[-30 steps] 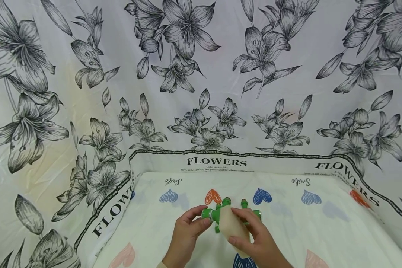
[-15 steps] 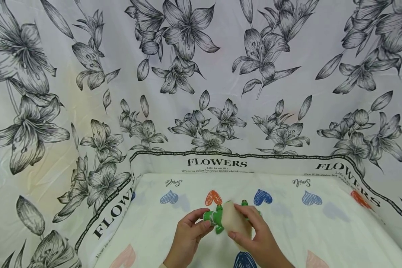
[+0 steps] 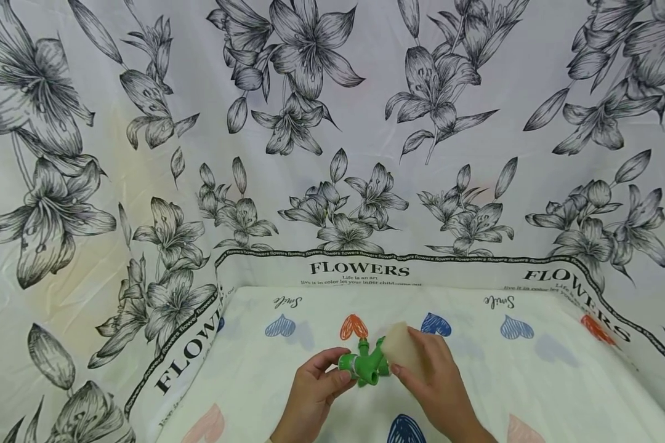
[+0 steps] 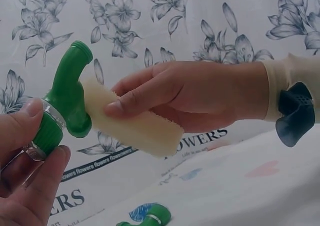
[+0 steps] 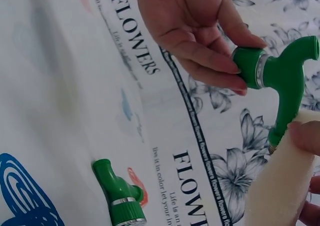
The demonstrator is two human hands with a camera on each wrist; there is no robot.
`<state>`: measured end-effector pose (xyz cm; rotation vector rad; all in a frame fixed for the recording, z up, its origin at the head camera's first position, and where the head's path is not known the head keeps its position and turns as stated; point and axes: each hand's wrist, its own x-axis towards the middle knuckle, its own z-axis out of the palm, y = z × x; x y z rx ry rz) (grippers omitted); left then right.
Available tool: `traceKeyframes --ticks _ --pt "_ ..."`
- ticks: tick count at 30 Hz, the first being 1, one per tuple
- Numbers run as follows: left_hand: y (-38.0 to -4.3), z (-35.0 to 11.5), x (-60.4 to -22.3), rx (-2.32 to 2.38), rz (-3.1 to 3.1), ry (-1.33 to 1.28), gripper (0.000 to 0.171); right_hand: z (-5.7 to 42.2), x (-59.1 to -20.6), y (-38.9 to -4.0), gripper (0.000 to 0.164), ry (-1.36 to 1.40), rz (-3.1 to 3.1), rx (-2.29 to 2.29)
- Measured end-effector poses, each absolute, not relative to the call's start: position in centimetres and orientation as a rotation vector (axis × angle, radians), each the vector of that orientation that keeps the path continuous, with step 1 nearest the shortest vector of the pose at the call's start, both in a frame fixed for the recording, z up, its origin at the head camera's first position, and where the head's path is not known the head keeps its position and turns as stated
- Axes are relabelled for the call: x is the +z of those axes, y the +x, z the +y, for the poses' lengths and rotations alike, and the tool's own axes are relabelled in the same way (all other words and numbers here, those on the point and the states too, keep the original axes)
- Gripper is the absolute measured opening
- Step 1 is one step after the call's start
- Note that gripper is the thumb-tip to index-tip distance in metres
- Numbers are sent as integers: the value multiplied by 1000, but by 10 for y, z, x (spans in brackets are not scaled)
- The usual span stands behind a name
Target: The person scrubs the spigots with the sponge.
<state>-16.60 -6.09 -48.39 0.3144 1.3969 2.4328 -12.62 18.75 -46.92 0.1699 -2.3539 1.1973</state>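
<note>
My left hand point(image 3: 317, 389) pinches the ribbed end of a green plastic tap point(image 3: 369, 363), just behind its silver ring. The tap is raised above the cloth, and its curved spout point(image 4: 70, 59) points up in the left wrist view. My right hand point(image 3: 442, 383) grips a cream sponge point(image 3: 403, 352) between thumb and fingers. One end of the sponge touches the tap's side opposite the ribbed end. A second green tap point(image 5: 117, 191) lies on the cloth below; the sponge and right hand largely cover it in the head view.
A white cloth point(image 3: 255, 381) printed with coloured hearts covers the table. Behind and to the left, a flower-printed curtain point(image 3: 332, 135) surrounds it, with a black lettered band along its lower part. A dark wrist strap point(image 4: 296, 113) sits on the right sleeve.
The sponge has moved right across the tap, with the right hand. The held tap has turned, so its open spout now faces nearer the head camera. The left hand keeps its grip.
</note>
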Motion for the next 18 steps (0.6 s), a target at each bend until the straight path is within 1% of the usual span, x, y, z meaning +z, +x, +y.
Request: traceKeyframes --ticks 8,18 --pt "-167 -60 -484 2437 1454 252 33 179 -472 -122 67 175 -2332 1486" --pt "-170 -56 -487 2511 1428 212 34 167 -465 -118 62 80 -2294 1868"
